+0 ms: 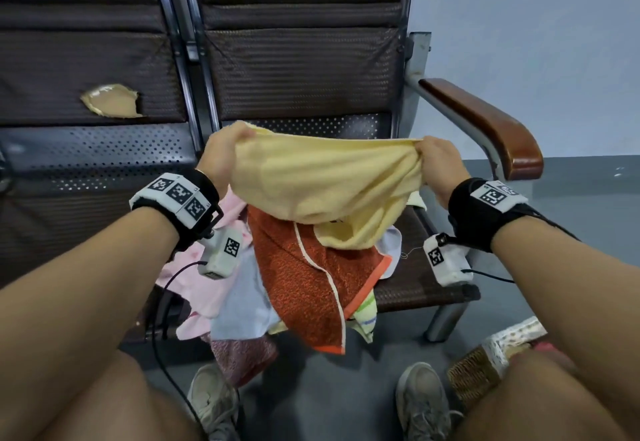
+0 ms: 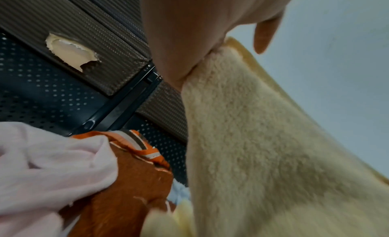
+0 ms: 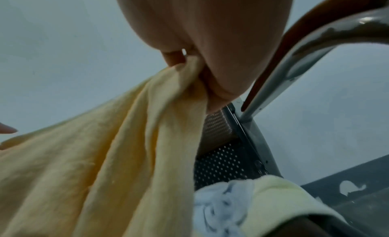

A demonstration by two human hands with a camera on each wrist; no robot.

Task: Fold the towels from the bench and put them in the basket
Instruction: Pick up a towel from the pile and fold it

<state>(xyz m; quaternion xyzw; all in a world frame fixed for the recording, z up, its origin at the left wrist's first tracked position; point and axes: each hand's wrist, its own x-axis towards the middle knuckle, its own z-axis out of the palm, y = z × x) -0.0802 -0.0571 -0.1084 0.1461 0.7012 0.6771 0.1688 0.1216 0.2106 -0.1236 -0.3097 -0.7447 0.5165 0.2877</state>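
A pale yellow towel (image 1: pixel 322 181) hangs stretched between both hands above the bench seat. My left hand (image 1: pixel 225 150) grips its left top corner, and my right hand (image 1: pixel 434 156) pinches the bunched right top corner. The left wrist view shows the fluffy yellow towel (image 2: pixel 252 140) running down from my left hand (image 2: pixel 195 32). In the right wrist view the towel (image 3: pixel 118 157) gathers into folds under my right hand (image 3: pixel 202 41). Below lies a heap with an orange towel (image 1: pixel 304 278), a pink one (image 1: pixel 204 278) and a light blue one (image 1: pixel 242 305). The woven basket (image 1: pixel 485 368) stands on the floor at the lower right.
The bench (image 1: pixel 104 163) has dark padded backs, one torn (image 1: pixel 110 101), and a perforated metal seat. A brown wooden armrest (image 1: pixel 491 122) juts out on the right. My shoes (image 1: pixel 420 402) stand on the grey floor below the heap.
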